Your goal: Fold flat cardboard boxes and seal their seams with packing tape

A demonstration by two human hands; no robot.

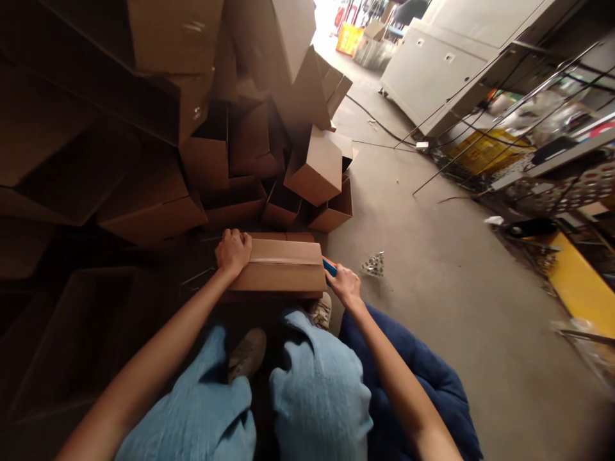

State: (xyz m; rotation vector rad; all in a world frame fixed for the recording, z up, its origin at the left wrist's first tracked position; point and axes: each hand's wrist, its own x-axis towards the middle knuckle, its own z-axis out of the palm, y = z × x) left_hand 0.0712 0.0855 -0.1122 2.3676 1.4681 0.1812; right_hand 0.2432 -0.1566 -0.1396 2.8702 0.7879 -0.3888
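Note:
A closed cardboard box (283,278) lies before my knees, with a shiny strip of tape (283,260) along its top seam. My left hand (233,250) presses on the box's left end, its fingers curled. At the right end, my right hand (346,282) grips a blue tool with a bit of orange, which looks like a tape dispenser (329,267). The far part of this tool sits against the box end and is partly hidden. Another flat piece of cardboard (300,236) shows just behind the box.
Many open cardboard boxes (314,168) are piled ahead and to the left. A dark blue cushion (418,378) lies by my right leg. On the floor is a small perforated triangular piece (373,264). Cables, a pale cabinet (432,70) and a cluttered rack (552,160) stand at the right.

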